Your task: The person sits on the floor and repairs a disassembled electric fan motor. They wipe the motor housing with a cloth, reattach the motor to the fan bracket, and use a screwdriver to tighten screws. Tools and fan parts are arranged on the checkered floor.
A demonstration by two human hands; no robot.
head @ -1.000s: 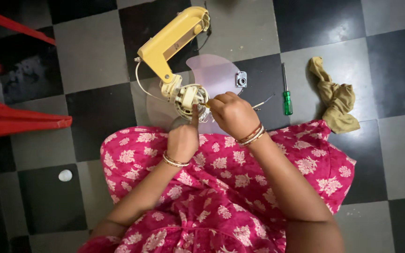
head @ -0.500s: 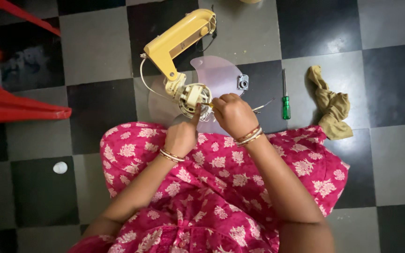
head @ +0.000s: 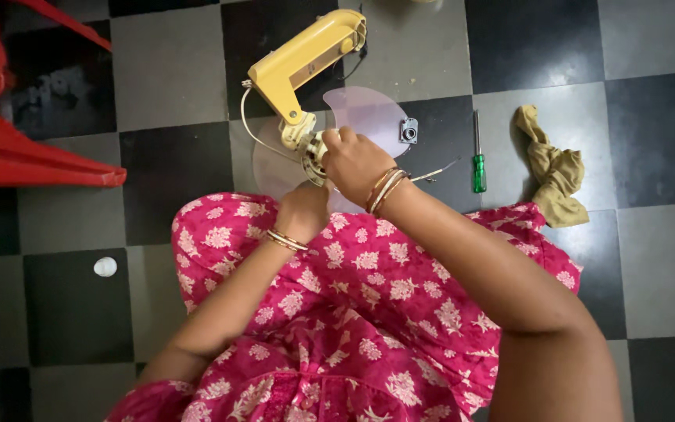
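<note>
Yellow fan body (head: 300, 64), motor end (head: 312, 148) propped at our knees, within easy reach. Our right hand (head: 353, 159) closes over the motor; our left hand (head: 303, 209) pinches it from below, steadying. Clear fan blade (head: 369, 117) just behind. Green screwdriver (head: 478, 160) and tan rag (head: 552, 168) parked right, red chair (head: 9, 148) far left

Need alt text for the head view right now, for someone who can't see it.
Both hands, left hand and right hand, work on the motor end of a yellow plastic fan body lying on a checkered tile floor, over a pink floral garment. A green-handled screwdriver lies to the right.
</note>
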